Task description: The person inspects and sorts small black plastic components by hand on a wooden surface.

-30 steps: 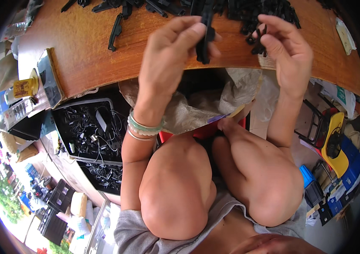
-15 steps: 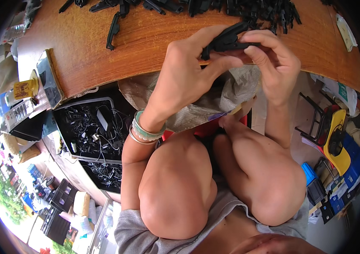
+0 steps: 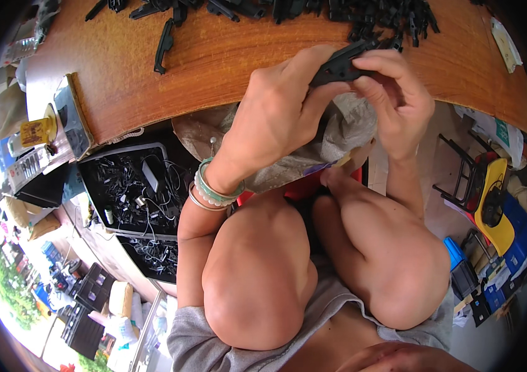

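Between my two hands, above the table's near edge, is a long black plastic part (image 3: 336, 67) with small holes in its side. My left hand (image 3: 282, 105) pinches its left end between thumb and fingers. My right hand (image 3: 400, 102) grips the other end, with the thumb and index finger on its side. The fingers cover much of the part's right end. Beyond my hands lies a heap of black plastic parts (image 3: 421, 23) along the far side of the wooden table (image 3: 114, 80). A single black plastic part (image 3: 163, 46) lies apart, left of the heap.
A woven sack (image 3: 288, 168) hangs open below the table edge, over my knees. To the left, black trays (image 3: 133, 149) hold many small parts and cables. A yellow stool (image 3: 496, 217) stands at right, near blue bins (image 3: 518, 245). A dark flat box (image 3: 72, 118) sits at the table's left edge.
The black part has turned slightly, so its side with holes now shows. My left thumb and fingers have closed onto it, and my right hand has shifted slightly left.
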Demonstrator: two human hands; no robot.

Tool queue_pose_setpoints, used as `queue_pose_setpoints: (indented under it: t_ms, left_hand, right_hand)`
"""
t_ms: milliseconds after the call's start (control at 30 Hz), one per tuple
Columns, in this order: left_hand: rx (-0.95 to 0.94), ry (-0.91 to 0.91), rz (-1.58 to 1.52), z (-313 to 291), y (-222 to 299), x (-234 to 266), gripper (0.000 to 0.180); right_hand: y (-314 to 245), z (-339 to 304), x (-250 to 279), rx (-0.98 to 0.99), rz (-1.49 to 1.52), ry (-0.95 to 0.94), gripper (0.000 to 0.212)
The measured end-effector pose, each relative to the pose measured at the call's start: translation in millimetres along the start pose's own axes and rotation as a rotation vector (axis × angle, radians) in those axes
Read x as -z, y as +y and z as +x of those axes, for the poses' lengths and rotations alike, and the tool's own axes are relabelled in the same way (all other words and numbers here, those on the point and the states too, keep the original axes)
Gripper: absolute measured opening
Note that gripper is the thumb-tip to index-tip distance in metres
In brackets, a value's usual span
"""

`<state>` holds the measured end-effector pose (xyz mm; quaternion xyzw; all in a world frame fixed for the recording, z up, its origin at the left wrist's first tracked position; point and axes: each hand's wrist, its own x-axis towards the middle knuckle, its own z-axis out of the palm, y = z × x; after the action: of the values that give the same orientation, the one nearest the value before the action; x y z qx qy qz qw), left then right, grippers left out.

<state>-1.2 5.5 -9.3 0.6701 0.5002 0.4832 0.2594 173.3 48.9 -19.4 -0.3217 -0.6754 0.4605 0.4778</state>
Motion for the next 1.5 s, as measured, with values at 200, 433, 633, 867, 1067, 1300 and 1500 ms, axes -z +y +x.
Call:
queue_pose_setpoints:
  t_ms: [200, 433, 633, 867, 1067, 1300, 1500]
  left_hand:
    - [0.023, -0.021, -0.034, 1, 8, 4, 0.031]
    - [0.006, -0.028, -0.046, 1, 7, 6, 0.029]
    - [0.029, -0.054, -0.037, 1, 2, 4, 0.027]
    - [0.014, -0.086, -0.049, 4, 0, 9, 0.026]
    - [0.039, -0.136, -0.032, 5, 1, 13, 0.026]
    - [0.211, -0.140, -0.156, 5, 4, 11, 0.026]
    - [0.126, -0.155, -0.070, 19, -16, 26, 0.020]
  right_hand:
    - [-6, 15, 7, 0.129, -0.196, -0.115, 0.041]
    - [-10, 7, 6, -0.056, -0.050, -0.094, 0.031]
    - [-6, 4, 1, -0.011, -0.108, -0.037, 0.026]
    - [-2, 3, 3, -0.065, 0.072, -0.071, 0.027]
    - [-4, 5, 3, -0.125, 0.096, -0.110, 0.026]
    - [-10, 10, 10, -0.118, -0.096, -0.139, 0.022]
    - [-5, 6, -11, -0.153, 0.041, -0.095, 0.025]
